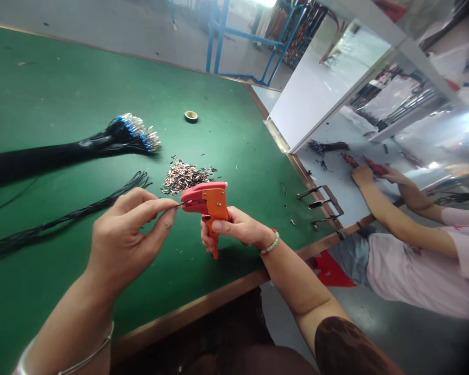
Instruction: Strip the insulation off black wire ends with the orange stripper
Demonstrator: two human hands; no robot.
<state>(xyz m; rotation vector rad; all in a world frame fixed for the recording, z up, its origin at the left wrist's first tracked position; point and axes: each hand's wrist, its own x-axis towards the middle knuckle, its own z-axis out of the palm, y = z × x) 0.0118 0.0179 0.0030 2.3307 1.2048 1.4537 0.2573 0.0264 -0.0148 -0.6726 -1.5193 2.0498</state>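
Note:
My right hand is wrapped round the handles of a red and orange wire stripper, its jaws facing left. In a pinch between thumb and fingertips, my left hand holds a thin wire at the mouth of the jaws. How far the wire reaches inside is hidden. Just behind the tool lies a pile of short wire scraps, black and copper-coloured. Beyond my left hand, a loose bunch of black wires stretches over the green table.
A thick black cable bundle with blue and silver ends lies at the left. A tape roll sits farther back. Metal clamps grip the right table edge. Beside a white panel, a co-worker's hands handle a red tool.

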